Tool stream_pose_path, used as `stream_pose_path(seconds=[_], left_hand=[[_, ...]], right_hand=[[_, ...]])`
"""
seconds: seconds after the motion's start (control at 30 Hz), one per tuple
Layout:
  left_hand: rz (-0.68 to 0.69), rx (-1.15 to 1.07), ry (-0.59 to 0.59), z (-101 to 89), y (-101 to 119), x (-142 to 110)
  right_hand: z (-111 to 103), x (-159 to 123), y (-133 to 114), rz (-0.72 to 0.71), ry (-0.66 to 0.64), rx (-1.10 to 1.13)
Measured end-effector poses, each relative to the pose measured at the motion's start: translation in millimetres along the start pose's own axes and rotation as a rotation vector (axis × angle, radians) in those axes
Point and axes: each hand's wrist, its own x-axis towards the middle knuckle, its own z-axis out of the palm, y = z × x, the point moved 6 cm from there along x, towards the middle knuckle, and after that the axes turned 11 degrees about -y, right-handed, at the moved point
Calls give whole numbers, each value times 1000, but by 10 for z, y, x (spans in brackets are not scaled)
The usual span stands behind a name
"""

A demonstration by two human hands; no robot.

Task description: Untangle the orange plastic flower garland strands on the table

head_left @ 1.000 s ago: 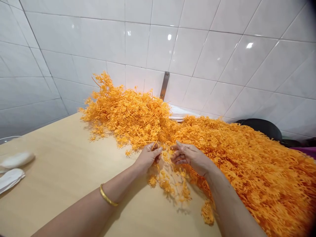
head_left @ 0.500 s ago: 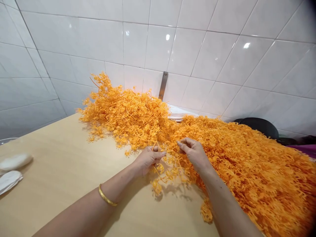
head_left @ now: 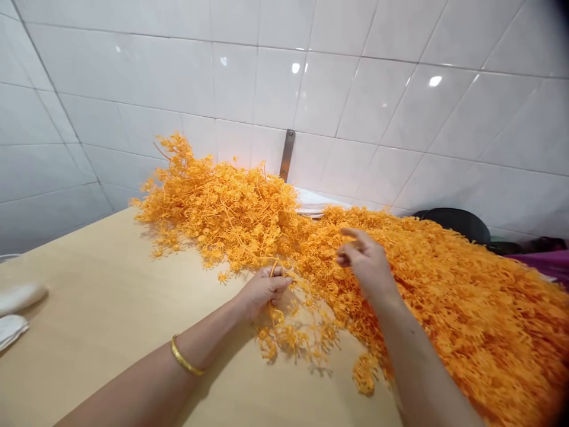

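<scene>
Across the upper half of the frame, a wall of glossy, pale rectangular tiles [head_left: 267, 77] reflects small bright highlights. Below it lies the surface [head_left: 111, 308], smooth and light wood-toned. At right, a dense, shaggy mound [head_left: 466, 296] of orange, thread-like sprigs spreads to the frame edge; at centre left, a looser orange heap [head_left: 231, 207] shows wiry stems and frilled, star-shaped tips. A dark, rounded object [head_left: 460, 224] stands behind the mound. At centre, the left hand [head_left: 264, 289] has its grip clamped on a thin orange strand [head_left: 275, 263], with frilly sprigs [head_left: 291, 337] just below. The right hand [head_left: 368, 267] is over the mound, index finger extended, its grip apart. A flat metal strip [head_left: 287, 155] and a yellow bangle [head_left: 184, 359] complete the series. Compared with the preceding frame, the right hand has shifted up and away from the left, which retains its strand.
</scene>
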Motion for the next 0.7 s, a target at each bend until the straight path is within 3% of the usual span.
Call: stream_pose_path(seconds=[0.13, 0.23, 0.3, 0.43, 0.5, 0.7], left_hand=[[6, 49, 12, -2, 48, 0], [25, 75, -16, 1, 52, 9], [22, 59, -30, -3, 35, 15], [-37, 26, 23, -58, 8, 15], [-65, 39, 62, -89, 17, 8], [-66, 58, 134, -112, 64, -12]], right_hand=[[537, -93, 121, 114, -447, -76], [774, -175, 145, 57, -628, -156], [824, -178, 152, -11, -610, -231], [650, -88, 185, -60, -300, -270], [564, -57, 229, -24, -223, -196], [655, -75, 330, 106, -342, -94]])
